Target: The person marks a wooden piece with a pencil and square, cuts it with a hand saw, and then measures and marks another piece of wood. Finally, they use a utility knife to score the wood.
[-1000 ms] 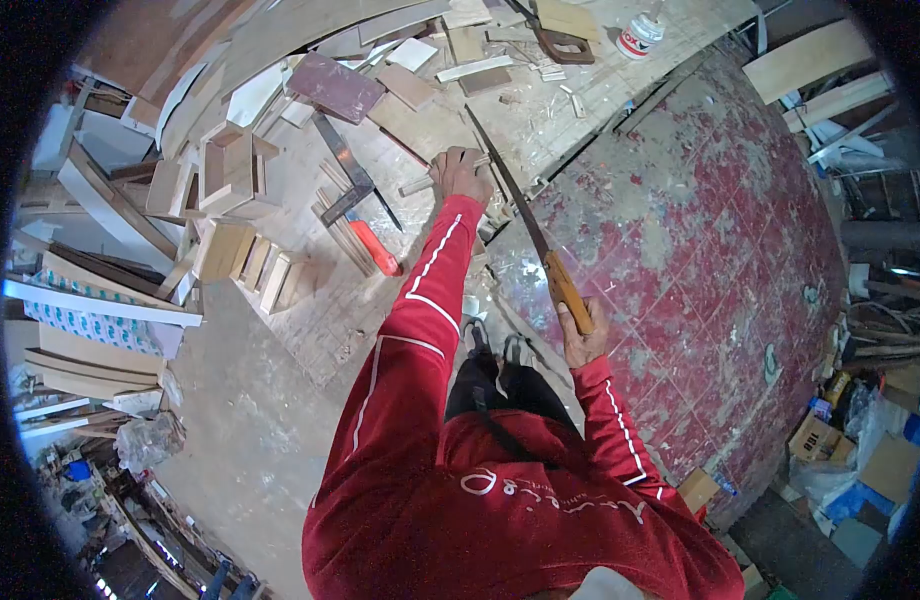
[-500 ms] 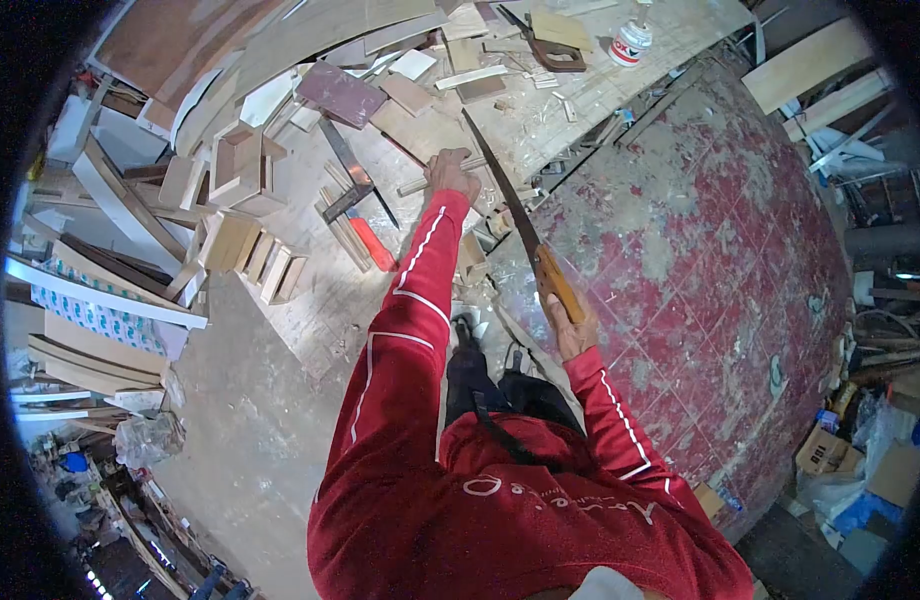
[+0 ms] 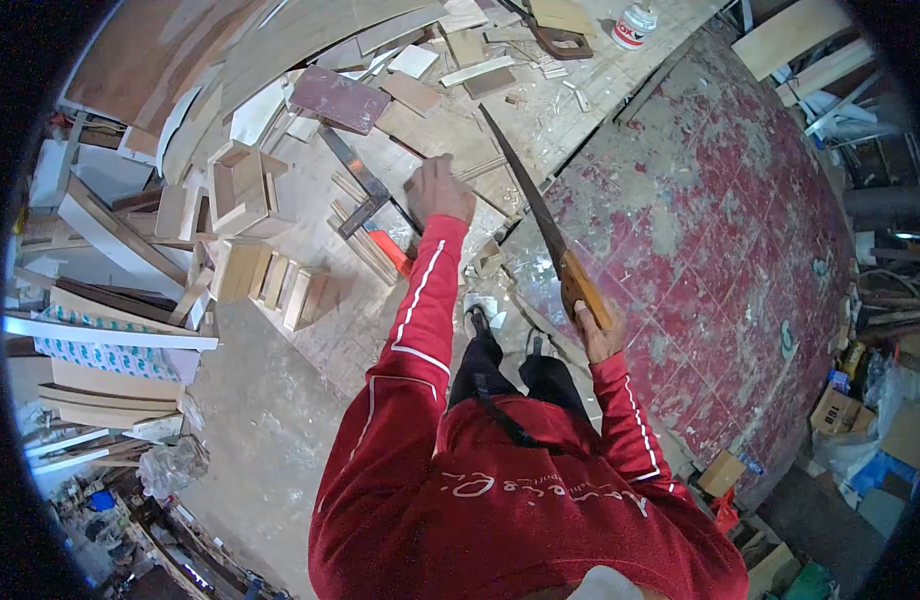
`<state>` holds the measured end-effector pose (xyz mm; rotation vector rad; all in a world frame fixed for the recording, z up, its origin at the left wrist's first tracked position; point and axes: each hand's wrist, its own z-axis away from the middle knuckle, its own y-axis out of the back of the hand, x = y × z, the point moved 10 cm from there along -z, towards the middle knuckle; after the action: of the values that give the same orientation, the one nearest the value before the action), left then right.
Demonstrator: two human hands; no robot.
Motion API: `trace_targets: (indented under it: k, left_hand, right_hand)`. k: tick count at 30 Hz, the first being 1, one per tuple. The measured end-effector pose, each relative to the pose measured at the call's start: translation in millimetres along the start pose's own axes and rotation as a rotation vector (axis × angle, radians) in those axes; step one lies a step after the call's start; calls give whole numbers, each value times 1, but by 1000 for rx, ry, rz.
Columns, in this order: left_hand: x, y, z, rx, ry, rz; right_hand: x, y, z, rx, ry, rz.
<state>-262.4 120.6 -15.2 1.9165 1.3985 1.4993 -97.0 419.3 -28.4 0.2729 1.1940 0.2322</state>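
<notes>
My right hand (image 3: 597,330) is wrapped round the wooden handle of a handsaw (image 3: 540,215), whose blade points up and away over the bench edge. Over the workbench (image 3: 320,240) is my left hand (image 3: 440,190), near a thin wood strip (image 3: 483,168) at its right; whether its fingers hold anything is unclear. Left of that hand lie a metal square (image 3: 365,207), a red-handled tool (image 3: 392,252) and several thin wooden sticks (image 3: 365,250).
Small wooden boxes (image 3: 242,190) stand at the left. A maroon board (image 3: 340,98), offcuts, a second saw (image 3: 560,42) and a white can (image 3: 634,26) lie farther back. Boards are stacked at far left; a cardboard box (image 3: 842,410) sits at the right.
My left hand has moved slightly left and down, off the small sticks at its fingers. The saw and my right hand have shifted a little right and down. The view has shifted too.
</notes>
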Motion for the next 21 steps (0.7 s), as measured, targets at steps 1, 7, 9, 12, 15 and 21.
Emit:
trace_targets:
  k: [1,7,9,12,15,21]
  left_hand:
    - [9,-6,1,-79,-18,-72]
    - [0,-24,7,-211,-51,-206]
    - [-6,-28,9,-230,-36,-172]
    - [-15,-30,4,-203,-50,-83]
    - [-17,-40,-1,-197,-91,-38]
    - [-24,-54,-3,-246,-113,-42]
  right_hand:
    - [5,-3,1,4,-4,-3]
    - [-2,-4,6,52,122,57]
    - [6,-3,6,36,-3,-2]
    - [13,-1,-1,53,119,-44]
    - [14,5,-4,25,131,17]
    - [6,6,-6,-22,160,41]
